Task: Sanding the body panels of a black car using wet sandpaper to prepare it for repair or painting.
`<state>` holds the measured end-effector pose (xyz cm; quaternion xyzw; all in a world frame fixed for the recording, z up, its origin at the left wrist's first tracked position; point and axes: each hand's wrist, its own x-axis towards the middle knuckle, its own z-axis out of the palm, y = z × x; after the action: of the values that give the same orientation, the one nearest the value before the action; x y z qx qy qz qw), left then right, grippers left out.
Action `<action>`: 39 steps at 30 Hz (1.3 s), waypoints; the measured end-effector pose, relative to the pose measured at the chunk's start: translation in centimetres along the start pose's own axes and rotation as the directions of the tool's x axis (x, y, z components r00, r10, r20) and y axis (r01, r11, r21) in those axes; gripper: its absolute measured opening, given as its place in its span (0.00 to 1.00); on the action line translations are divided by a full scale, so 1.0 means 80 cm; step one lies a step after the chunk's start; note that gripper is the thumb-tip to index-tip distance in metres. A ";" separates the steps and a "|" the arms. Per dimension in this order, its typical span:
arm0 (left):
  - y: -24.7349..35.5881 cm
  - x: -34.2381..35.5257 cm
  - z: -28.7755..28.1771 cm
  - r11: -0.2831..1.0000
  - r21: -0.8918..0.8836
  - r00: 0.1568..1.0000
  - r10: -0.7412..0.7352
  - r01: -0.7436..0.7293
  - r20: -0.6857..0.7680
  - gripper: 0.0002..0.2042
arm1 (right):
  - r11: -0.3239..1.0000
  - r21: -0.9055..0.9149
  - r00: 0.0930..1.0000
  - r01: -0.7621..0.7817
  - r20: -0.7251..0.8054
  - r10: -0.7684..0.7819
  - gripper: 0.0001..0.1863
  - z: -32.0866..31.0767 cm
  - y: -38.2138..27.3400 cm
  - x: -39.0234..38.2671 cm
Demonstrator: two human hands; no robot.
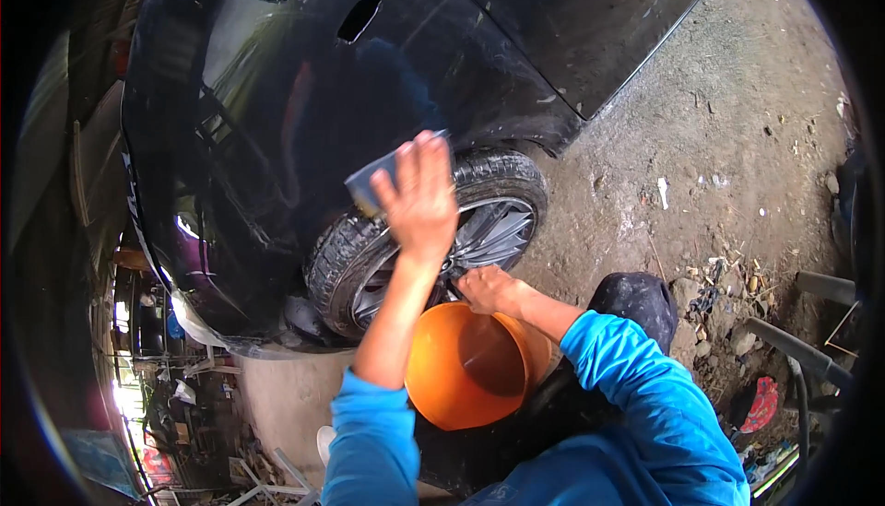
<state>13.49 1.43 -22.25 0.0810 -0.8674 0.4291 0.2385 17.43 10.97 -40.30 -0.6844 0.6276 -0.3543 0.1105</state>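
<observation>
My left hand [419, 197] lies over a thin dark grey sheet [369, 183] against the black car panel [304, 82], fingers extended, holding the sheet just above the tyre [332, 276]. My right hand [484, 289] is lower, at the spoked wheel [502, 225], fingers curled; I cannot make out what they grip. An orange bucket [466, 368] stands just below my right hand, between my forearms.
My dark-clad knee [634, 308] is right of the bucket. Dirt ground [701, 183] with rubble lies to the right, with metal tubes [797, 349] and a red patterned item [756, 405]. Cluttered junk and white frames [267, 478] are at lower left.
</observation>
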 end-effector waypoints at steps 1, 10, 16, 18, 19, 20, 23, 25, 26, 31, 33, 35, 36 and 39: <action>0.013 0.011 0.003 1.000 -0.026 1.000 -0.002 0.002 0.000 0.26 | 1.000 0.001 0.996 0.011 -0.087 -0.011 0.15 0.007 -0.005 0.003; -0.211 -0.098 -0.115 0.983 -0.087 0.986 -0.161 0.164 0.035 0.28 | 0.989 0.135 0.983 0.058 0.167 -0.080 0.18 -0.062 -0.033 0.020; -0.087 -0.037 -0.082 0.953 -0.150 0.958 -0.277 0.265 -0.070 0.29 | 0.991 -0.094 0.985 0.098 0.151 -0.083 0.20 -0.008 0.005 -0.017; -0.038 0.004 -0.075 0.962 -0.243 0.989 -0.140 0.125 -0.045 0.29 | 0.991 -0.047 0.968 0.127 0.225 -0.113 0.23 0.011 0.011 -0.022; -0.031 0.010 -0.074 0.941 -0.308 0.973 -0.188 0.140 -0.133 0.29 | 0.993 0.017 0.954 0.115 0.278 -0.115 0.26 0.020 0.011 -0.020; -0.044 -0.001 -0.076 0.960 -0.251 0.979 -0.162 0.128 -0.122 0.29 | 0.990 0.016 0.945 0.143 0.297 -0.141 0.26 0.018 0.008 -0.021; -0.119 -0.089 -0.097 0.952 -0.108 0.947 -0.298 0.286 -0.116 0.30 | 0.987 -0.040 0.933 0.158 0.332 -0.136 0.27 0.027 0.012 -0.042; -0.176 -0.176 -0.098 0.872 -0.045 0.847 -0.486 0.488 -0.218 0.26 | 0.675 -0.494 0.725 0.548 -0.122 -0.677 0.26 0.069 0.068 -0.060; -0.193 -0.227 -0.112 0.755 -0.067 0.733 -0.651 0.652 -0.197 0.24 | 0.671 -0.486 0.714 0.560 -0.128 -0.688 0.26 0.071 0.056 -0.045; -0.123 -0.173 -0.057 0.233 -0.895 0.397 -0.915 0.379 -0.070 0.24 | 0.486 -0.729 0.590 0.482 -0.140 -0.795 0.19 0.079 0.002 -0.022; -0.064 -0.051 -0.083 0.820 -0.190 0.791 -0.571 0.539 -0.220 0.29 | 0.441 -0.733 0.632 0.518 -0.020 -0.775 0.17 0.065 0.039 -0.045; -0.068 -0.049 -0.081 0.837 -0.289 0.817 -0.531 0.465 -0.223 0.29 | 0.391 -0.732 0.623 0.557 0.057 -0.780 0.17 0.060 0.048 -0.039; -0.081 -0.076 -0.091 0.878 -0.234 0.874 -0.458 0.418 -0.161 0.28 | 0.395 -0.751 0.669 0.530 0.083 -0.738 0.21 0.060 0.048 -0.044; -0.159 -0.224 -0.101 0.752 -0.132 0.719 -0.657 0.646 -0.226 0.25 | 0.412 -0.757 0.678 0.506 0.055 -0.733 0.25 0.056 0.040 -0.041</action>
<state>36.32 -1.23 -17.73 0.3190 -0.7538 0.3054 0.4866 17.86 12.16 -46.61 -0.7937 0.4183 -0.1872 -0.4001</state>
